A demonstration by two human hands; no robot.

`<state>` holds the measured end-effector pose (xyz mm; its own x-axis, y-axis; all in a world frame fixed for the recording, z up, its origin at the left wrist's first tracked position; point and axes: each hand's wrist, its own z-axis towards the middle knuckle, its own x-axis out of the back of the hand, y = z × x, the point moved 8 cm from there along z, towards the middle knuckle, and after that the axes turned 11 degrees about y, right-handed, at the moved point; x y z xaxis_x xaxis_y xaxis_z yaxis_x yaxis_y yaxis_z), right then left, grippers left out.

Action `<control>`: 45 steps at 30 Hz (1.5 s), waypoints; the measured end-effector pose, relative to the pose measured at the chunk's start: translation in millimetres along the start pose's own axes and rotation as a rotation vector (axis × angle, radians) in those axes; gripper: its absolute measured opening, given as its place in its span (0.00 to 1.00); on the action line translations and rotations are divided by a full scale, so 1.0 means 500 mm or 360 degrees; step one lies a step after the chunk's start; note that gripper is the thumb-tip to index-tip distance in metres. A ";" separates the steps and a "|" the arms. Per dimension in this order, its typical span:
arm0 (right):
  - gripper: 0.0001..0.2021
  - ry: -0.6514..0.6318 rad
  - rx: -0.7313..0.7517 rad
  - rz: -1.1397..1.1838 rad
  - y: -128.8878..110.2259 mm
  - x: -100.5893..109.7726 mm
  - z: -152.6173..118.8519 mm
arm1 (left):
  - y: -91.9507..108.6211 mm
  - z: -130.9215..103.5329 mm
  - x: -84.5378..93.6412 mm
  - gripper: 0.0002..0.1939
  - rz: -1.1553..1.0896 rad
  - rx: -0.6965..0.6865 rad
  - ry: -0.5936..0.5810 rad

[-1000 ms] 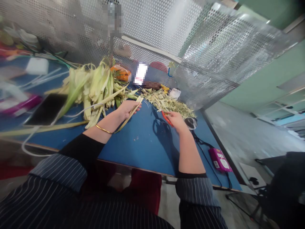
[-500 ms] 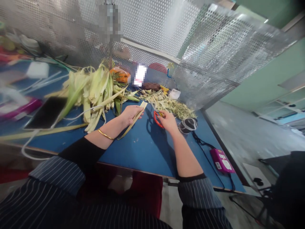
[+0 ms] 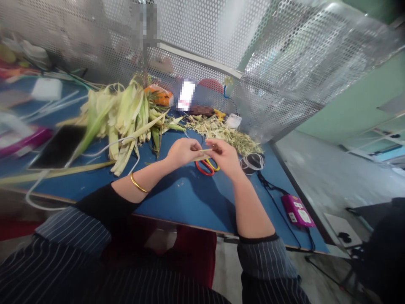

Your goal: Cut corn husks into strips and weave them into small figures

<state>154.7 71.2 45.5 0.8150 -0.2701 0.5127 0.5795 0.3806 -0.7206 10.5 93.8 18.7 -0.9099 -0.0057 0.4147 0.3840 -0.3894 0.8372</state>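
Between my two hands runs a pale strip of corn husk (image 3: 202, 155). My left hand (image 3: 183, 153) pinches one end of it, and my right hand (image 3: 224, 157) pinches the other, with the fingertips of both close together. Just below them, scissors (image 3: 206, 168) with one red and one yellow handle loop lie on the blue table (image 3: 177, 198); their blades are hidden by my hands. To the left of my left hand is a large bundle of long green-yellow corn husks (image 3: 126, 109). Husk trimmings (image 3: 234, 137) are heaped beyond my right hand.
A dark phone (image 3: 58, 145) with a white cable lies at the left. A purple power box (image 3: 298, 210) with black cords sits near the right edge, below a black roll (image 3: 253, 162). Perforated metal panels (image 3: 202, 42) stand along the back.
My right hand has let go of the scissors, which now lie on the table. It has moved to the husk strip, and the strip has turned from slanting to nearly level between both hands.
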 end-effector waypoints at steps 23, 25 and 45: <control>0.06 0.0135 0.0008 -0.0714 0.002 -0.062 -0.043 | -0.059 -0.003 -0.008 0.13 -0.0182 0.0314 0.0302; 0.06 0.0105 0.0028 -0.0738 0.002 -0.054 -0.038 | -0.044 0.000 -0.006 0.15 -0.0055 0.0183 0.0210; 0.07 0.0361 -0.0545 0.0486 0.071 -0.055 -0.031 | 0.068 -0.027 -0.012 0.16 0.0959 -0.0803 0.0025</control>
<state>153.0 78.4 -1.4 0.9048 -0.3912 0.1683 0.2511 0.1709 -0.9527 27.1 68.1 39.8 -0.5709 -0.3607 0.7375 0.6981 -0.6861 0.2049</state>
